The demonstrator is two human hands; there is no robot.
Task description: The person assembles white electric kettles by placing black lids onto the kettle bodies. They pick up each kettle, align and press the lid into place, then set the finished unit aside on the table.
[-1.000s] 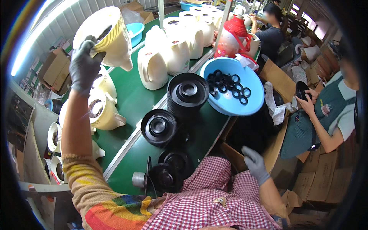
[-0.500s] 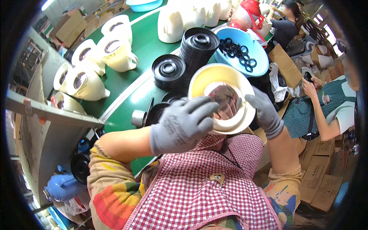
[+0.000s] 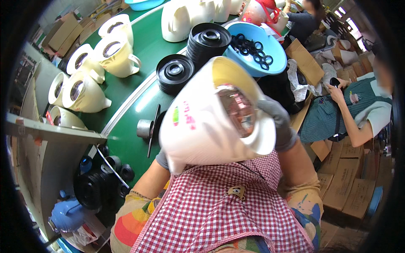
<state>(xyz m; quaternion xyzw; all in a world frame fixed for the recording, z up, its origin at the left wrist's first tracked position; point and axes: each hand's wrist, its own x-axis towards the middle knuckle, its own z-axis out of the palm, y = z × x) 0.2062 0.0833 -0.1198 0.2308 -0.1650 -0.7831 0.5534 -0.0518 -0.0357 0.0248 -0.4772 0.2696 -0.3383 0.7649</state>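
Grey-gloved right hand: curled round the mouth end of the glossy white jug-shaped shell; fingers partly hidden;
Grey-gloved left hand: mostly behind the shell's lower left; how far closed, cannot tell;
Shell: tilted above the red-and-white checked cloth apron; mouth rightward, showing a shiny mirror-like liner;
Green flat-topped bench: bears stacked round black discs, beside a round light-blue basin holding black rings.
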